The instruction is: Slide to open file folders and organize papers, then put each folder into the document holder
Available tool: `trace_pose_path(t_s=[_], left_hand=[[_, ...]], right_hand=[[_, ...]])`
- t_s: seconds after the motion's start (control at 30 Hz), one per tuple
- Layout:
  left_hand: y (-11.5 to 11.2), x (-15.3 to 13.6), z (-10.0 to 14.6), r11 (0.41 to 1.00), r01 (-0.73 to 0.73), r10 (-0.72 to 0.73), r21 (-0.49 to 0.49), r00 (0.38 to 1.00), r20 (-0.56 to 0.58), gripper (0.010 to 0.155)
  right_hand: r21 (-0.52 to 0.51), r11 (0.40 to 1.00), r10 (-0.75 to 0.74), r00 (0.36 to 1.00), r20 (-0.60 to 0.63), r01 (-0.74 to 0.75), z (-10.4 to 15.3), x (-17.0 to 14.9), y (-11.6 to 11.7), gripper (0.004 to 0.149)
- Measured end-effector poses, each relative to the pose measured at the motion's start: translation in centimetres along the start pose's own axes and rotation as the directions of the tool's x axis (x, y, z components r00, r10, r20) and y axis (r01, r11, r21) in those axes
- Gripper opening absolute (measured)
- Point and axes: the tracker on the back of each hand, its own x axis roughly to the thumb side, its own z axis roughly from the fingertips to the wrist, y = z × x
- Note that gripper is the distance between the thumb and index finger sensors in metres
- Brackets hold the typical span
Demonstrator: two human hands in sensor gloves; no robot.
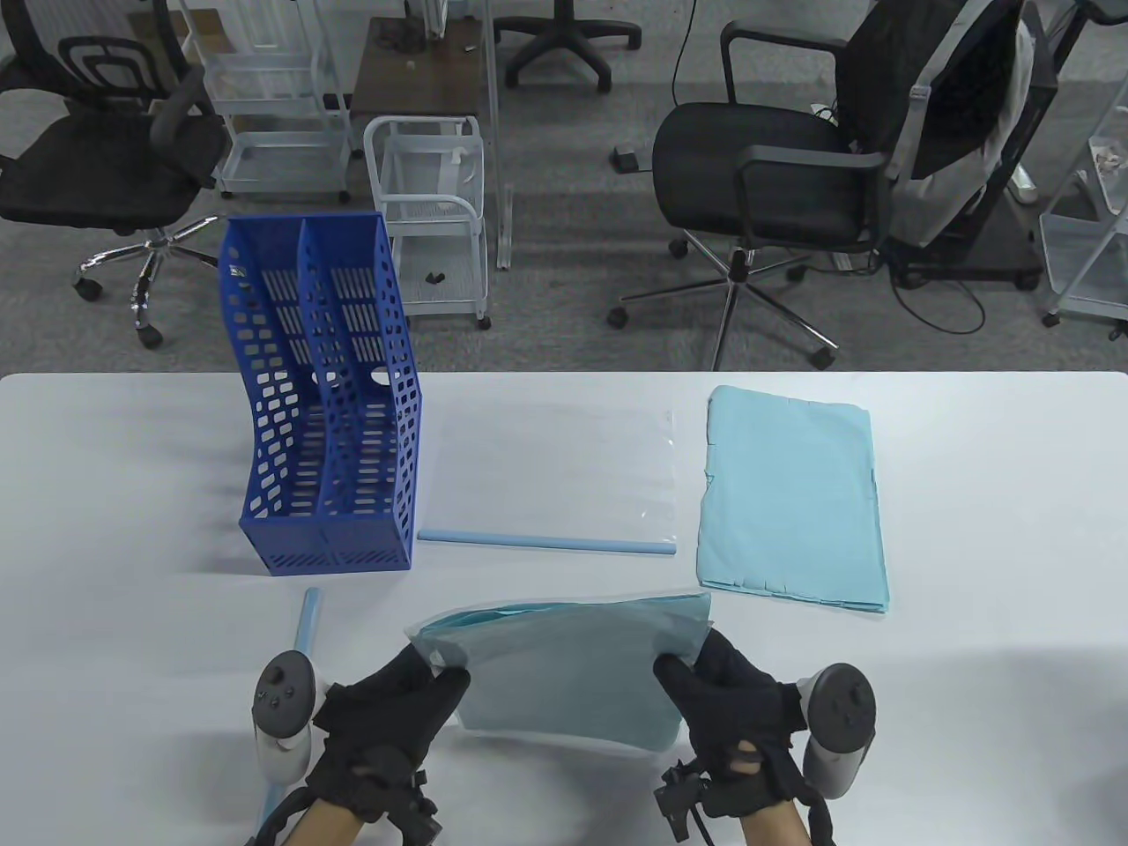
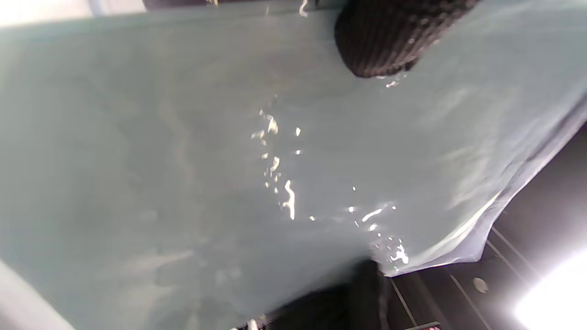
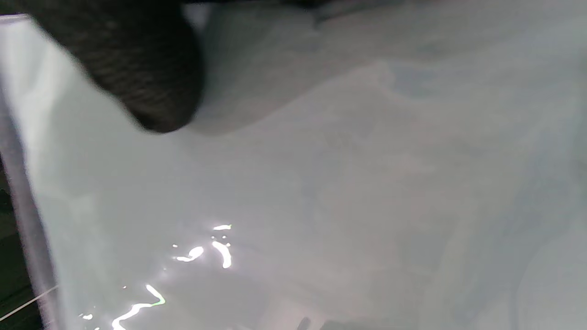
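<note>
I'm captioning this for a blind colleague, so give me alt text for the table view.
Two gloved hands, left hand and right hand, hold up a clear folder filled with light blue papers by its two sides above a white table. Behind it lie an empty clear folder, a blue document holder and a stack of blue papers.

No text, brand, number or sign can be read anywhere; a small pale sticker sits on the far left corner of the blue document holder [image 1: 326, 405], but it is illegible.
</note>
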Motion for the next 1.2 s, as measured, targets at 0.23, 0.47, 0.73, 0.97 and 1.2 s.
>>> trace_pose_path(t_s=[0.23,0.47,0.73,0.97,1.2], left_hand=[[-1.5,-1.3,0.1,0.987,-0.159,0.159,0.024,0.987,0.000,0.045],[-1.4,-0.8,0.2,0.995,-0.061,0.061,0.074,0.998,0.005,0.059],[-2.0,-0.8,-0.2,0.987,-0.096,0.089,0.126,0.995,0.053,0.044],[-0.4,-0.6,0.4,0.991,-0.036,0.030,0.128,0.999,0.045,0.063],[-1.5,-0.3,-0.3,0.997,-0.047,0.041,0.062,0.995,0.093,0.044]], right_hand=[[-0.046,0.999,-0.006,1.000,-0.018,0.005,0.3,-0.4,0.8,0.042],[-0.065,0.990,0.127,0.992,0.003,-0.127,0.5,0.3,0.5,0.072],[-0.104,0.994,0.028,1.000,0.013,-0.026,0.6,0.2,1.0,0.041],[-0.056,0.993,0.099,0.995,-0.024,-0.100,0.6,0.4,-0.4,0.081],[-0.101,0.995,0.020,0.999,0.025,-0.017,0.6,0.4,0.8,0.042]])
